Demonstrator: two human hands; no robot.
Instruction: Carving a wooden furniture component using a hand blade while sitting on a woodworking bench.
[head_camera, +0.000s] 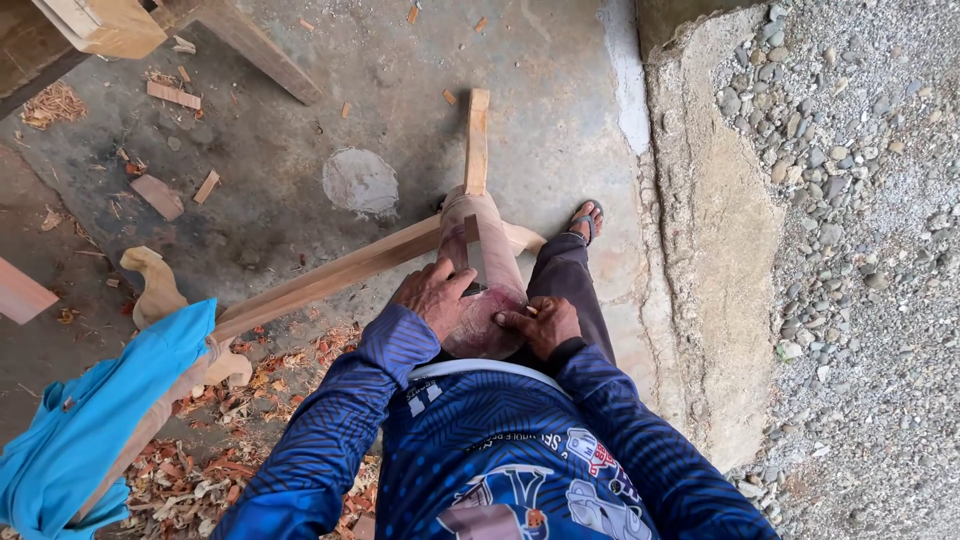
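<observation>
Hands on the wood here: we've got our left hand (434, 293) laid flat over the top of a carved wooden leg (483, 270), fingers spread a bit and pressing down where a long wooden rail (330, 277) joins it. Our right hand (543, 322) sits at the near end of that same leg, fingers curled together, pinching something small we honestly can't make out. The leg stands on the concrete floor (300, 130) right in front of our knees, with a short upright slat (477, 140) poking past it. Wood shavings (200, 480) are heaped at lower left, beside a blue cloth (90, 420) draped over another carved piece.
</observation>
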